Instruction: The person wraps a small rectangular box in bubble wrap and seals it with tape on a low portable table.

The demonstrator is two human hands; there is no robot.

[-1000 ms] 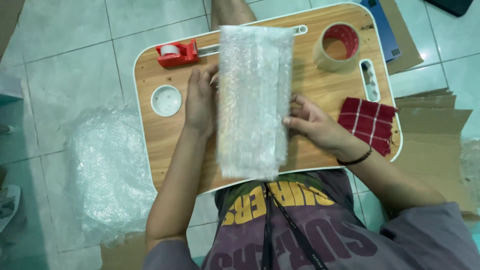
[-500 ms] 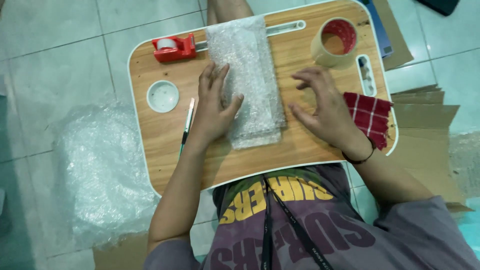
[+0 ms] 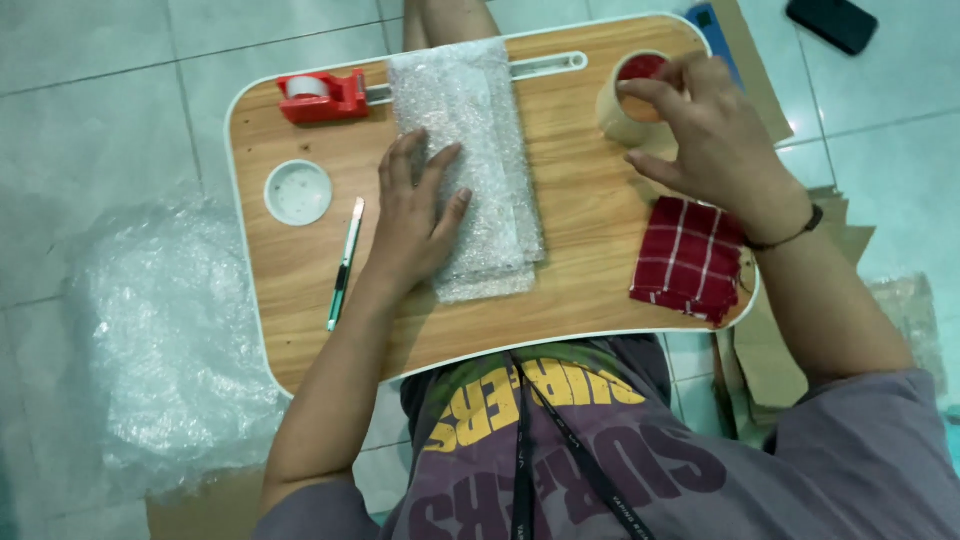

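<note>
Two hands on the desk (image 3: 300, 270), each doing a separate job. Left hand (image 3: 415, 215) lies flat, palm down, on the folded bubble wrap bundle (image 3: 475, 150); fingers released and spread, not gripping, just pressing. My read: it pins the fold so the springy wrap does not open up. Bundle sits mid-desk, long axis running away from the body, far end near the desk's back edge.

Right hand (image 3: 705, 130) is at the roll of packing tape (image 3: 622, 100) in the far right corner. Fingers curled around the roll's near side, touching or about to touch; full closure is hidden by the hand, so cannot tell if it grasps.

Around them:
- red tape dispenser (image 3: 322, 95), far left, just beside the bundle
- white round recess (image 3: 298, 192) in the desk surface, left of the left hand
- green-and-white pen-like cutter (image 3: 345, 265), lying beside the left wrist, apart from it
- red checked cloth (image 3: 690, 258), folded, under the right wrist at the desk's right edge
- loose bubble wrap (image 3: 160, 340) heaped on the tiled floor, left of the desk
- flattened cardboard (image 3: 750, 340) on the floor, right side
</note>
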